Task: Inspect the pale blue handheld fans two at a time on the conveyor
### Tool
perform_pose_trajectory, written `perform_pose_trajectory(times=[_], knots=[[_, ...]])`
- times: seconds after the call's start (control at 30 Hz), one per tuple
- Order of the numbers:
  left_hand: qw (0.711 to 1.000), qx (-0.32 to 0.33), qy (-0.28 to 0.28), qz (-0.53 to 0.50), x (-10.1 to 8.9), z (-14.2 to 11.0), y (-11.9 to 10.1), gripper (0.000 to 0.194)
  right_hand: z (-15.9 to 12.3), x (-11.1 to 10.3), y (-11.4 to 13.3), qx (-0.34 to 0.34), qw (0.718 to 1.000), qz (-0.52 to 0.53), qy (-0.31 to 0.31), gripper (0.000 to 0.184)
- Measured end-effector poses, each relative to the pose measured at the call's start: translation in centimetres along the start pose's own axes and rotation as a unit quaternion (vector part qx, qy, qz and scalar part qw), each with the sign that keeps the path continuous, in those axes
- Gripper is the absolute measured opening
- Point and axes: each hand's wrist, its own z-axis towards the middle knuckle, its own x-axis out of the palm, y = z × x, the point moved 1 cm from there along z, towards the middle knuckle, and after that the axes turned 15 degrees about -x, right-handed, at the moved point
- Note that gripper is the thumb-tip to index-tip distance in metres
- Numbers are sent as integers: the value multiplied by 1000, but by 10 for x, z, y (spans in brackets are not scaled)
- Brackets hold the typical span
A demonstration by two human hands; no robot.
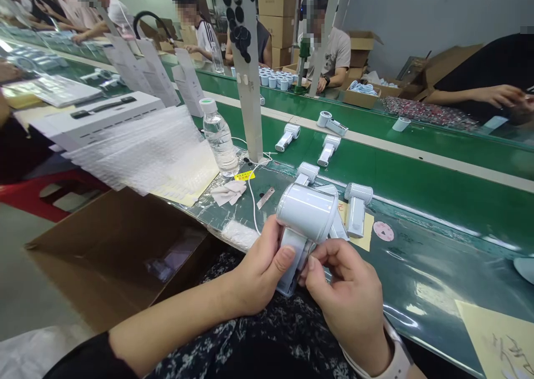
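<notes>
L grip (261, 270) and R grip (348, 298) are pressed together, pinching a white plastic handheld appliance (306, 215) just above the near edge of the green desk (421, 279); a loose pinch could drop it off that edge.

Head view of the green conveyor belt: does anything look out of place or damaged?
A small metal strip lies loose on the clear plastic sheet beside a crumpled white cloth, looking stray. The white device between the left hand and right hand shows no visible damage.
</notes>
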Motion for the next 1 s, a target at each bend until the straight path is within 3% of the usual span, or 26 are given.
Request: perform_pose_trajectory(times=[0.43,0.7,1.0], knots=[[1000,-8,2,-16,1,1,6,45,-6,1,-6,25,999,34,-2,8],[999,12,-18,29,2,1,4,45,-3,1,-2,-13,1000,-26,-11,11],[1000,-5,0,-4,4,-1,3,45,-6,1,-3,4,1000,-15,-19,9]])
